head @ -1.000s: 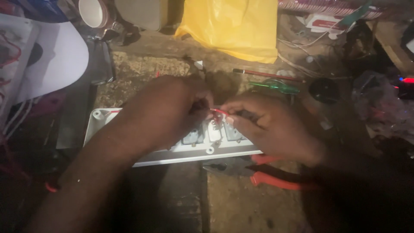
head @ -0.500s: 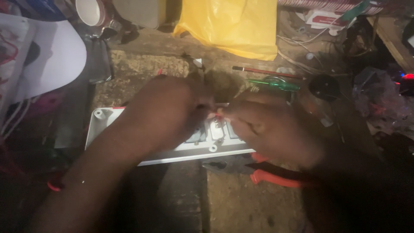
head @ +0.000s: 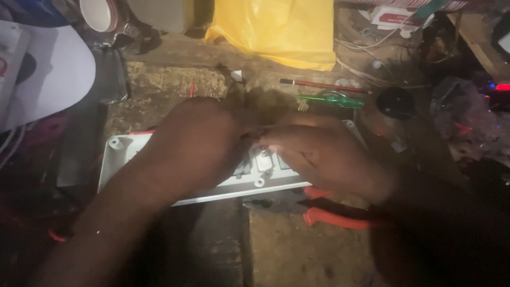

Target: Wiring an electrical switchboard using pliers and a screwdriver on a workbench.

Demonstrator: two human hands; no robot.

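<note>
— Where the two hands meet over the bench, what lies under them?

— A long white plastic box [head: 119,151], open side up, lying flat on the rough worktop [head: 170,85]. It runs from the left, where one bare corner with a screw hole shows, across beneath both hands. White and grey fittings [head: 264,161] sit in a row inside it, near its middle.

— And the left hand?

— The left hand [head: 194,143] lies across the box, knuckles up, covering much of its middle. Its fingers curl down and inward toward the fittings. Their tips are hidden, so I cannot tell whether they grip anything.

— The right one?

— The right hand [head: 329,157] comes in from the right and rests over the box's right end. Its fingers are drawn together and point left, tips just at the fittings and close against the left hand's. Whether they pinch something is too blurred to say.

— Anything beside the box?

— Pliers with orange handles [head: 319,212] lie just in front of the box, partly under the right wrist. Behind the hands lie a green-handled screwdriver [head: 334,99] and a thin red tool [head: 324,85], side by side. A yellow plastic bag [head: 276,29] sits at the back, and a white cup [head: 98,13] at the far left corner.
</note>
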